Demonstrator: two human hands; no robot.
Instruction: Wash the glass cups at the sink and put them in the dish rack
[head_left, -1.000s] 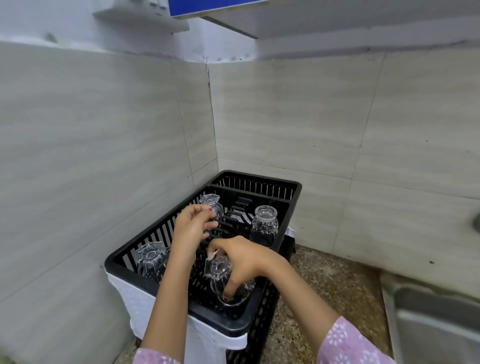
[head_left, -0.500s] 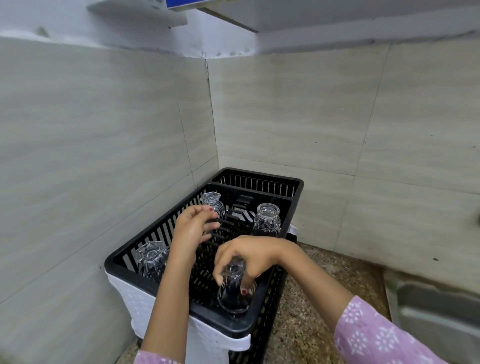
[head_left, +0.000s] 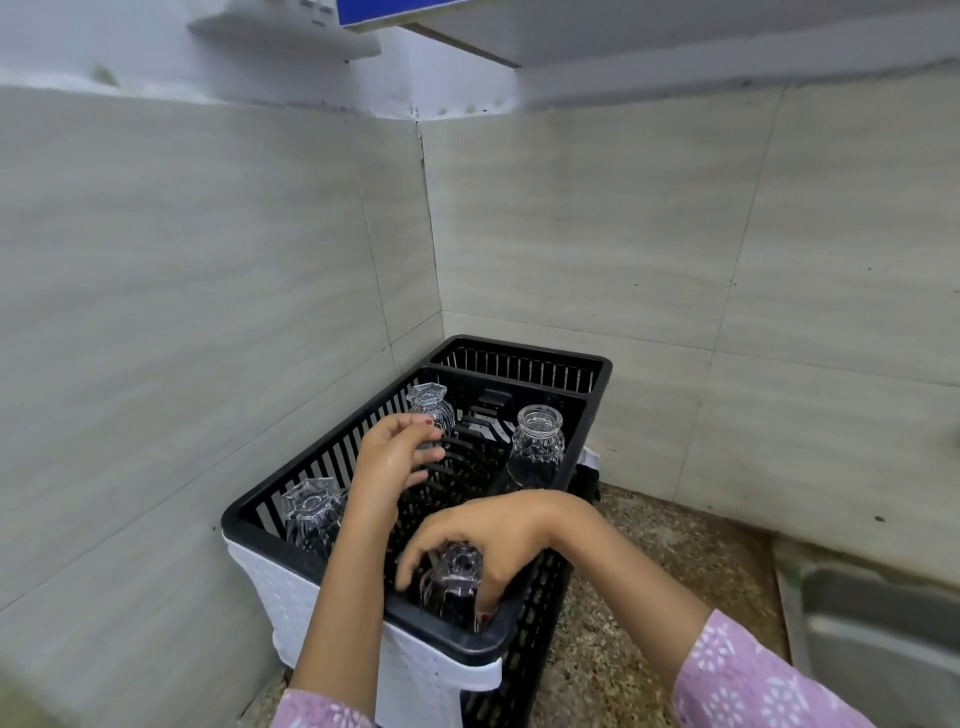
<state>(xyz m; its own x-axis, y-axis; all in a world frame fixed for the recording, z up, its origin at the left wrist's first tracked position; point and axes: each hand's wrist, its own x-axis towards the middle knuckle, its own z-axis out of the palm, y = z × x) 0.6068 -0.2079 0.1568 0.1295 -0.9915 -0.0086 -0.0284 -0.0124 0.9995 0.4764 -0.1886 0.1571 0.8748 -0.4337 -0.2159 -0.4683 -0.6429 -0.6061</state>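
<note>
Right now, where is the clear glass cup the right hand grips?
Head view: the clear glass cup sits base up in the near right corner of the black plastic dish rack, under the right hand, another upturned glass to its left.
</note>
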